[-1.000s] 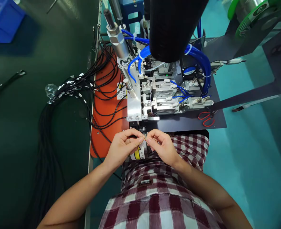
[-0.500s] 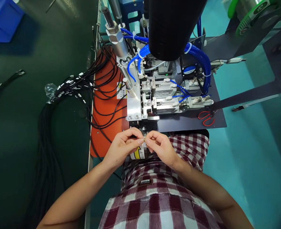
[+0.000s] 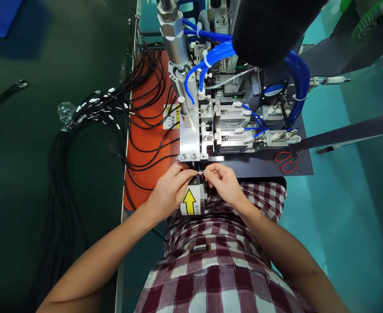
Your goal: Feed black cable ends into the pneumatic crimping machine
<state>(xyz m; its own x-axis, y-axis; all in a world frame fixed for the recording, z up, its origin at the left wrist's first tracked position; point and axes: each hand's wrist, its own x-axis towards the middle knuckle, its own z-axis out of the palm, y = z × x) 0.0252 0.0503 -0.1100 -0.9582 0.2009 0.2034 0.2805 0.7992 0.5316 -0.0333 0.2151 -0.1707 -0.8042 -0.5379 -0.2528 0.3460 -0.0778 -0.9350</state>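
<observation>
Resting between the two hands, at the machine's near edge, are fine wire ends [image 3: 201,172], too small to make out fully. The right hand [image 3: 223,181] pinches them between thumb and fingertip; the left hand [image 3: 168,189] is curled with its thumb tip beside them, its grip impossible to tell. Nearer is a yellow-arrow label [image 3: 189,202]; farther, the machine [image 3: 189,140]; left, black cables [image 3: 58,165]; right, red-handled scissors [image 3: 291,156].
</observation>
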